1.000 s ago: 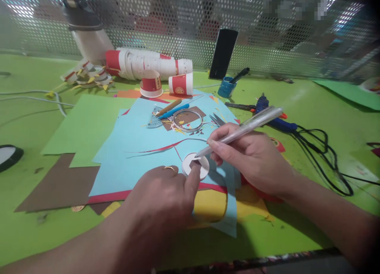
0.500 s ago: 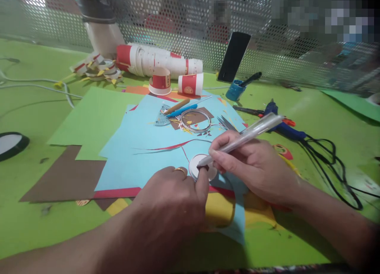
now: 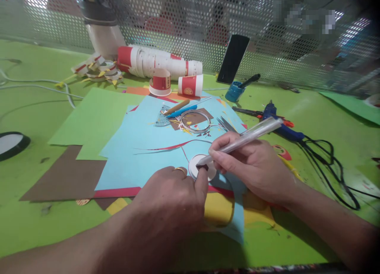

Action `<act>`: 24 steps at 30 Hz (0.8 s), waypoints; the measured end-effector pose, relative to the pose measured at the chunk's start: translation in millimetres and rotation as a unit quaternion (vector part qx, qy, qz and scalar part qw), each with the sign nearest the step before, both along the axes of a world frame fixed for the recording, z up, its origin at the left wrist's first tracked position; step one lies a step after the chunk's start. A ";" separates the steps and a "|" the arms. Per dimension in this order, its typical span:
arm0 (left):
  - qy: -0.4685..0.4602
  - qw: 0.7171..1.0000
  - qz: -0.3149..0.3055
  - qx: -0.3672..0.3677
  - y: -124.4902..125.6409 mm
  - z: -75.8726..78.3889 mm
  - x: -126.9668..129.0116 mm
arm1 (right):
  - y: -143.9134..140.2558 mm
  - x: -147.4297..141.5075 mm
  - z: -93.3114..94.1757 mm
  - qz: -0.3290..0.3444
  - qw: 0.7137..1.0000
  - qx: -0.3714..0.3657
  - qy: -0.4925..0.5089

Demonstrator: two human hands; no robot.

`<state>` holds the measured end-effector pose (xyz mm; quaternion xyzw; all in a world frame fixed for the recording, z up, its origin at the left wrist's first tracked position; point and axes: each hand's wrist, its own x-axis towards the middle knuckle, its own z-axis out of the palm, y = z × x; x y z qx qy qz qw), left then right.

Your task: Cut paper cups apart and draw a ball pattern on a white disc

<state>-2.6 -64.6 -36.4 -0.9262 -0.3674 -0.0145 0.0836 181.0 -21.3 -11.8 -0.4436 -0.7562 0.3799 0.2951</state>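
A clear-barrelled pen (image 3: 248,138) is gripped between the thumb and fingers of my right hand (image 3: 247,163). Its tip touches down on a round white disc (image 3: 194,163) with a dark red rim, beside a small dark brown paper piece (image 3: 203,167). My left hand (image 3: 175,195), wearing a ring, presses that piece against the disc with its index finger, while its other fingers curl under. Under the disc lies light blue paper (image 3: 130,163). A thin red paper strip (image 3: 170,148) rests just beyond it.
A silvery ring (image 3: 209,125), a protractor (image 3: 162,117) and scissors (image 3: 225,123) lie beyond my hands. Paper cups (image 3: 190,86) and a phone (image 3: 233,60) stand farther back. To the right is a blue glue gun (image 3: 285,131) with a looping black cord (image 3: 338,171).
The pen has tilted a little lower at its back end, and its tip has shifted slightly left on the disc. My left hand keeps its place.
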 end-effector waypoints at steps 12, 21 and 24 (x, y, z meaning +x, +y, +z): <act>0.018 1.000 0.002 0.006 -0.3 0.1 1.1 | -0.2 0.5 -1.0 0.009 1.000 -0.023 0.010; 0.025 1.000 0.010 -0.005 -0.6 -0.9 0.6 | 1.0 -0.8 -2.0 0.001 1.000 -0.014 0.006; 0.027 1.000 0.010 -0.013 -1.3 -0.1 0.9 | 1.7 -0.5 -2.1 -0.001 1.000 0.000 0.000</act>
